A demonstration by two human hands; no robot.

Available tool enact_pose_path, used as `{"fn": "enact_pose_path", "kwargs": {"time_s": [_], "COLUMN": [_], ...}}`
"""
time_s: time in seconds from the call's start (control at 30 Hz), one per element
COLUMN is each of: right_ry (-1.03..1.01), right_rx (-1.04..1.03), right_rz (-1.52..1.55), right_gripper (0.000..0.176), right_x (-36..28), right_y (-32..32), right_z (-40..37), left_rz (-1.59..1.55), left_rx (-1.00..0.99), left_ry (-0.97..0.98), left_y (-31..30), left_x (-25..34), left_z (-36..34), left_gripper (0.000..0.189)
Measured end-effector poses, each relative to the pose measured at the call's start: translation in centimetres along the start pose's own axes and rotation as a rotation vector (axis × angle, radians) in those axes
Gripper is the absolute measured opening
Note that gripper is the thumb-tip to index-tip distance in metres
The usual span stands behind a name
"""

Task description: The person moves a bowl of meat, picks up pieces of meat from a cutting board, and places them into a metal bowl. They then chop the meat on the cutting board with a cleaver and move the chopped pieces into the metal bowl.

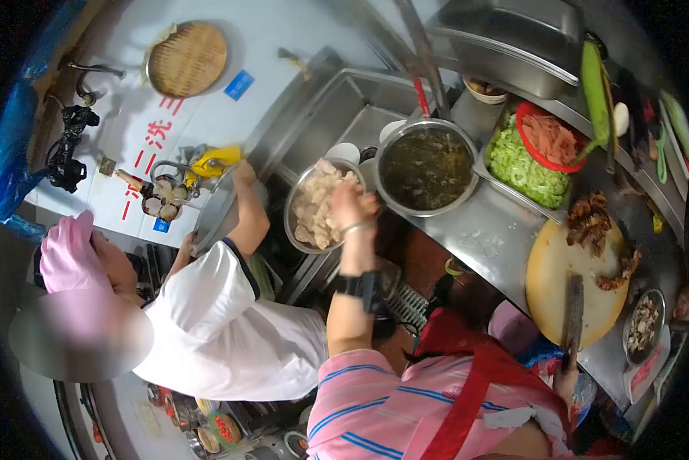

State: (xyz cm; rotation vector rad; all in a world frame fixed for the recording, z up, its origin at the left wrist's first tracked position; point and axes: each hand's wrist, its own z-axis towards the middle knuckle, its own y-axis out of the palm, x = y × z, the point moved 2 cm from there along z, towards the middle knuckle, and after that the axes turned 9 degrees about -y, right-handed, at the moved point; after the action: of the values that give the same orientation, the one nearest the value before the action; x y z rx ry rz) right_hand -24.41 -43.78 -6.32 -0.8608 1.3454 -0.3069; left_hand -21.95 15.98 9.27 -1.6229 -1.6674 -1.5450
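Observation:
My left hand [352,204] is over a metal bowl [289,222] heaped with pale, chopped raw meat pieces [314,201]. It is at the meat, and its fingers are too blurred to show whether they grip any. My right hand [564,380], partly hidden at the lower right, is closed round a cleaver [573,314]. The blade lies over a round yellow cutting board [547,268]. Dark browned pieces of meat [588,221] sit at the board's far edge. Beside the bowl stands a pot of dark, greenish liquid [427,167].
A co-worker in a white shirt [229,330] stands at left, hands on a large metal basin [220,207]. A steel sink [360,100] lies behind. A tray of chopped green vegetable [524,165] holds a red basket [527,115] of pink strips. A small bowl [645,326] sits right of the board.

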Motion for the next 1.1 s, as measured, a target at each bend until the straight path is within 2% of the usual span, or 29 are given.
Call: {"fn": "enact_pose_path", "kwargs": {"time_s": [0.03,0.07,0.1,0.13,0.17,0.2,0.23,0.3,0.4,0.43,0.5,0.57,0.67,0.77,0.83,0.87,0.93,1.0,1.1], "right_ry": [-0.015,0.074,0.075,0.156,0.237,0.226,0.202,0.148,0.035,-0.011,-0.117,-0.208,-0.257,-0.182,-0.101,-0.064,-0.050,-0.043,0.003], "right_rx": [0.052,-0.015,-0.034,-0.003,0.033,0.024,-0.002,-0.067,-0.216,-0.270,-0.365,-0.430,-0.451,-0.420,-0.403,-0.396,-0.404,-0.266,-0.388], "right_rz": [0.039,-0.001,-0.008,0.073,0.156,0.115,0.063,0.042,0.146,0.199,0.328,0.453,0.583,0.575,0.518,0.493,0.469,0.507,0.440], "right_gripper": [0.065,0.065,0.065,0.065,0.065,0.062,0.059,0.054,0.046,0.044,0.039,0.034,0.027,0.022,0.020,0.020,0.020,0.017,0.017], "right_x": [0.0,-0.6,0.7,4.3,6.3,5.7,3.7,-1.2,-11.3,-15.4,-25.4,-36.9,-54.9,-68.9,-73.9,-75.2,-76.9,-76.6,-76.6], "right_y": [0.5,0.4,1.2,2.7,4.3,4.8,5.4,7.8,15.3,18.6,26.2,34.5,46.2,54.9,58.9,60.4,62.1,61.6,61.0], "right_z": [0.0,0.1,-0.3,-1.3,-1.6,-0.9,0.2,3.6,10.9,13.8,19.4,24.4,30.4,33.5,33.7,33.5,32.6,32.7,33.0], "left_rz": [0.031,0.070,-0.021,-0.233,-0.300,-0.181,-0.131,-0.260,0.193,0.444,1.089,1.637,2.070,2.213,2.483,2.530,2.568,2.587,2.599], "left_rx": [0.171,0.270,0.259,0.571,0.742,0.823,0.874,0.525,0.407,0.438,0.486,0.478,0.396,0.351,0.106,0.143,0.161,0.162,0.163], "left_ry": [0.159,0.146,0.422,0.431,0.406,0.324,0.234,-0.012,-0.226,-0.154,0.097,0.350,0.559,0.537,0.463,0.484,0.412,0.376,0.347], "left_y": [-3.8,-5.6,-9.1,-11.7,-16.5,-20.2,-21.3,-35.6,-50.6,-47.7,-36.6,-28.2,-20.9,-19.4,-19.7,-22.6,-23.5,-23.3,-22.7], "left_x": [0.6,2.8,3.3,3.5,3.0,3.1,3.5,1.0,-3.7,-1.8,6.1,13.5,20.7,22.3,21.8,21.7,21.5,21.4,21.2], "left_z": [2.6,0.7,1.3,1.0,3.0,4.3,5.1,14.5,27.2,27.1,27.6,30.8,34.1,34.2,34.5,37.4,38.2,38.2,37.6], "left_gripper": [0.010,0.014,0.012,0.011,0.014,0.016,0.015,0.007,0.008,0.009,0.012,0.015,0.020,0.023,0.022,0.021,0.021,0.022,0.022]}}
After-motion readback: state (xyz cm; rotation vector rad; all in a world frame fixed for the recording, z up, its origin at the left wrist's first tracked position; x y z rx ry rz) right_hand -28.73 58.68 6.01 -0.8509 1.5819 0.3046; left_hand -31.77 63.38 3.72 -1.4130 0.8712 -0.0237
